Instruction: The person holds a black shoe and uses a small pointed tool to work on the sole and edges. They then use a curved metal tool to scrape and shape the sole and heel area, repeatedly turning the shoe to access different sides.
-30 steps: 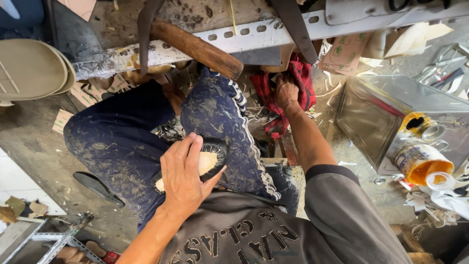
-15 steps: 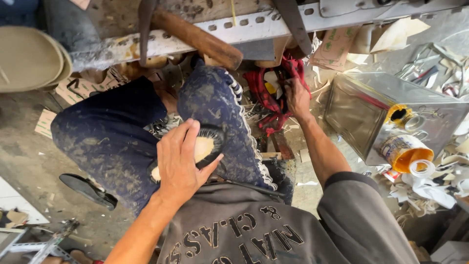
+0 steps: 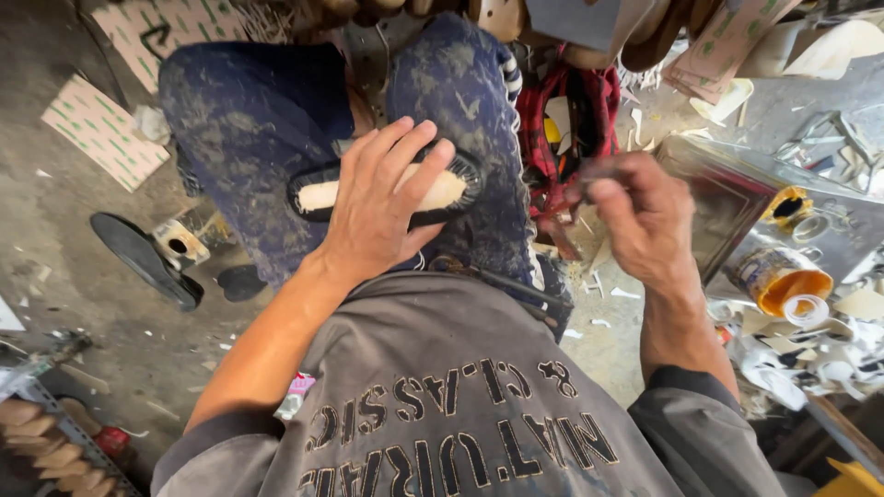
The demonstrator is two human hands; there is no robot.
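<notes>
Left hand (image 3: 382,207) lies flat w/ loose grip on shoe sole (image 3: 387,191) on knee, right hand (image 3: 645,216) pinches a thin dark tool (image 3: 589,170)

Even daylight, soft shadows; right hand (image 3: 645,216) motion-blurred; wide-angle stretch at edges.

Hidden and blurred parts

The middle of the shoe sole (image 3: 387,191) is covered by the left hand (image 3: 382,207); the right hand (image 3: 645,216) is blurred, and whatever is pinched in it cannot be made out.
</notes>
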